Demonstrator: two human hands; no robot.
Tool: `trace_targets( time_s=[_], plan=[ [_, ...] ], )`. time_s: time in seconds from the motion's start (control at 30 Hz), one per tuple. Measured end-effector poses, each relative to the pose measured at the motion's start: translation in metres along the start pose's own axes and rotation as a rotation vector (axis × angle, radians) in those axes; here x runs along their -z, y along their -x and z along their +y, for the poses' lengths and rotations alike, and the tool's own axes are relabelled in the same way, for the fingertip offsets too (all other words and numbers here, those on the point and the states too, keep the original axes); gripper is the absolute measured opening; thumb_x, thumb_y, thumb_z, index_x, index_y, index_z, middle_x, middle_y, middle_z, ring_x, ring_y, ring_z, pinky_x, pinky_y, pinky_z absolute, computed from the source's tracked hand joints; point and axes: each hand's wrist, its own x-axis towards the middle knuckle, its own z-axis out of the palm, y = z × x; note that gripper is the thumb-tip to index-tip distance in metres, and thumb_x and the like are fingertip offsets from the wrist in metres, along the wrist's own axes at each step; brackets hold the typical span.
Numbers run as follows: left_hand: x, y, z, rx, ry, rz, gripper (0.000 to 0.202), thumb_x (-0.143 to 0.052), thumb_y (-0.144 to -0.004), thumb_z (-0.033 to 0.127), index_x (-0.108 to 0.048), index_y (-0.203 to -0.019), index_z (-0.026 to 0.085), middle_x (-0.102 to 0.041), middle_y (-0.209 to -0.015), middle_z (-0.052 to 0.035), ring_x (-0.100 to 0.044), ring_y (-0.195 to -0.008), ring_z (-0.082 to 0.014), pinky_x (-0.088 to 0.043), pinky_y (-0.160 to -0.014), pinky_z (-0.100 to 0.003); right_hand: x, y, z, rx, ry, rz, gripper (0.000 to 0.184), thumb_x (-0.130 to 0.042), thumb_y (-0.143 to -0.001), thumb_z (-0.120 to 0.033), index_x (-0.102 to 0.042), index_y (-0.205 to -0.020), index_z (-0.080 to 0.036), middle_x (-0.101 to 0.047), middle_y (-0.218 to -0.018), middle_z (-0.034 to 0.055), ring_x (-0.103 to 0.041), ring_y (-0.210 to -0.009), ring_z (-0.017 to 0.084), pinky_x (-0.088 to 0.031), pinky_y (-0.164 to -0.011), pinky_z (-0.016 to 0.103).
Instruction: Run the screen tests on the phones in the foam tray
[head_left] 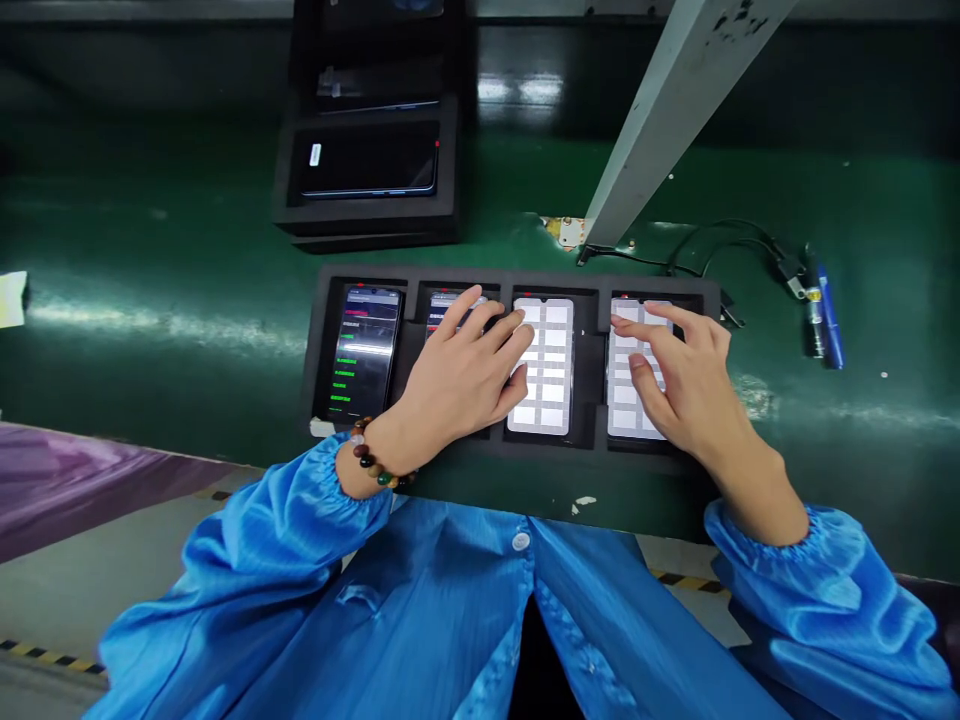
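Note:
A black foam tray (592, 425) lies along the front of the bench, with several smartphones set in its slots. My left hand (465, 375) is spread over the second phone (442, 312), hiding most of it, and its fingers reach the left edge of the third phone (551, 370). That one shows a grid of white blocks. My right hand (686, 370) is over the rightmost phone (626, 395), which shows a similar grid; the fingers are apart, the fingertips at its screen. At the left end, another phone (364, 350) displays green and red text lines on black. Neither hand holds anything.
Behind the tray, more black foam trays (367, 215) hold dark phones (371, 160). A grey metal post (660, 110) rises from the green bench (150, 250). To the right lie black cables (720, 240) and a blue pen-like object (830, 315).

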Motion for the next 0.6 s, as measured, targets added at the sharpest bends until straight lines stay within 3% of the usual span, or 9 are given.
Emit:
trace_targets(
  time_s=[0.17,0.37,0.6],
  plan=[
    [0.001,0.018,0.021,0.034,-0.022,-0.009,0.030,-0.055,-0.106,0.028,-0.070,-0.131,0.021,-0.073,-0.151,-0.0120,-0.064,-0.139,-0.0389,-0.037,-0.134,-0.064,0.002,0.023,-0.011,0.033,0.007,-0.016,0.038,-0.048,-0.111,-0.022,-0.059,-0.146,-0.029,-0.075,-0.152,0.0051,-0.057,-0.153,0.034,-0.039,-0.123,0.060],
    [0.003,0.040,0.050,0.045,-0.114,0.029,0.029,-0.055,-0.107,0.026,-0.071,-0.129,0.015,-0.075,-0.148,-0.0140,-0.068,-0.134,-0.0356,-0.041,-0.130,-0.056,0.004,0.048,-0.021,0.104,0.010,-0.022,0.040,-0.053,-0.108,-0.014,-0.060,-0.144,-0.029,-0.076,-0.150,0.0035,-0.060,-0.152,0.033,-0.041,-0.122,0.058],
    [0.008,0.060,0.079,0.060,-0.141,0.010,0.031,-0.057,-0.106,0.026,-0.072,-0.128,0.010,-0.077,-0.144,-0.0161,-0.070,-0.130,-0.0343,-0.044,-0.126,-0.053,0.006,0.074,-0.023,0.157,-0.021,-0.015,0.036,-0.058,-0.104,-0.008,-0.065,-0.133,-0.028,-0.082,-0.140,0.0020,-0.066,-0.145,0.032,-0.042,-0.122,0.057]
  ],
)
